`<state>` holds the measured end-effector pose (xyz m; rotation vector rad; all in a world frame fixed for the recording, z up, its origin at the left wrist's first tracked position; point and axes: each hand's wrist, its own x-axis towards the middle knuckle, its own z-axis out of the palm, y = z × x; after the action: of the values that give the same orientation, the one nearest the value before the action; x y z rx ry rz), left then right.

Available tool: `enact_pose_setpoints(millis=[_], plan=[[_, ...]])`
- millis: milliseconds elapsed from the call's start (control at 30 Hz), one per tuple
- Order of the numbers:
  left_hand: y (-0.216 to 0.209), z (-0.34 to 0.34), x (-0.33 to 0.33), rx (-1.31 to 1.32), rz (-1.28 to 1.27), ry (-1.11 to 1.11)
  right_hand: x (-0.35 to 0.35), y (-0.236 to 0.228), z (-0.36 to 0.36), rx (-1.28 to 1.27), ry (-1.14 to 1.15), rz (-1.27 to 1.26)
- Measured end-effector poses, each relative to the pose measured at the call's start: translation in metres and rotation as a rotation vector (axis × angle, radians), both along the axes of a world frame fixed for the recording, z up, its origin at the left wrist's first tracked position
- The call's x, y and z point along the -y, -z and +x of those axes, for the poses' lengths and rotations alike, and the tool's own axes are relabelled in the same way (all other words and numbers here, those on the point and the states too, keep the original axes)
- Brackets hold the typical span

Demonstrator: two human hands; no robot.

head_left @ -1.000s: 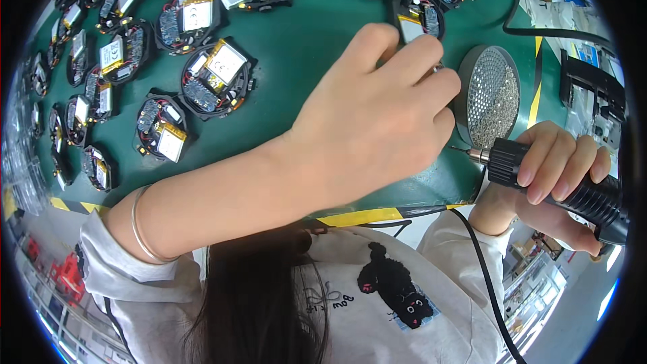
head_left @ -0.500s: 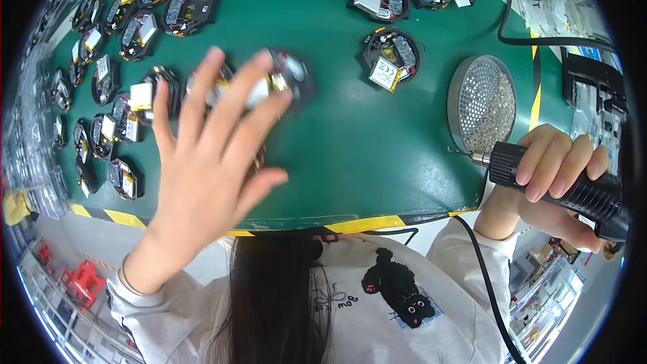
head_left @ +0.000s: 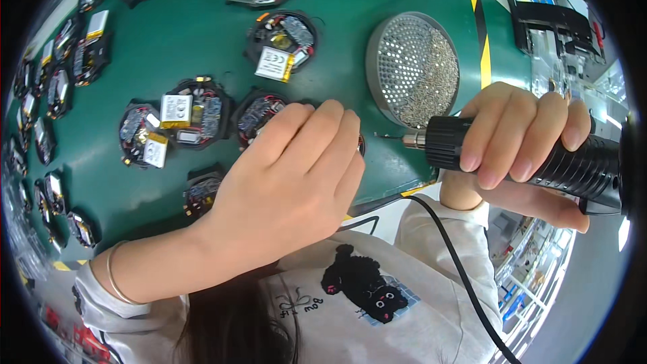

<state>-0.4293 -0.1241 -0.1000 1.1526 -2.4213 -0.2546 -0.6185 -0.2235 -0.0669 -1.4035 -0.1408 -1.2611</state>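
My left hand (head_left: 290, 172) is closed over a round black electronics housing (head_left: 255, 113), its fingers curled on the far and right side. Most of that housing is hidden under the hand. My right hand (head_left: 522, 145) grips a black electric screwdriver (head_left: 445, 143), held sideways with its thin bit pointing left. The bit's tip is just right of the left hand and in front of a round grey dish (head_left: 373, 61) with a perforated bottom. Small metal screws (head_left: 431, 77) are heaped in the dish's right half.
Beyond my left hand lies an open round housing with a white battery pouch (head_left: 275, 64). Two more touching housings (head_left: 195, 111) sit to the left, and another (head_left: 202, 192) is by my forearm. Several others line the green table's (head_left: 337, 40) far and left sides. A black cable (head_left: 465, 269) hangs in front.
My left hand went from spread and moving over the housings to curled on one, farther right. The view has shifted, so the dish and housings appear further left. The screwdriver stays in my right hand.
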Motion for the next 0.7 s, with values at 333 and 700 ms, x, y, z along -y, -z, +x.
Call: enact_pose_setpoints(millis=[333, 700], plan=[[0.013, 0.027, 0.003, -0.369, 0.230, 0.030, -0.019, 0.032, 0.010, 0.133, 0.092, -0.065], [0.031, 0.054, -0.033, -0.317, 0.061, -0.052, -0.060, 0.052, 0.048, -0.040, -0.015, -0.184]])
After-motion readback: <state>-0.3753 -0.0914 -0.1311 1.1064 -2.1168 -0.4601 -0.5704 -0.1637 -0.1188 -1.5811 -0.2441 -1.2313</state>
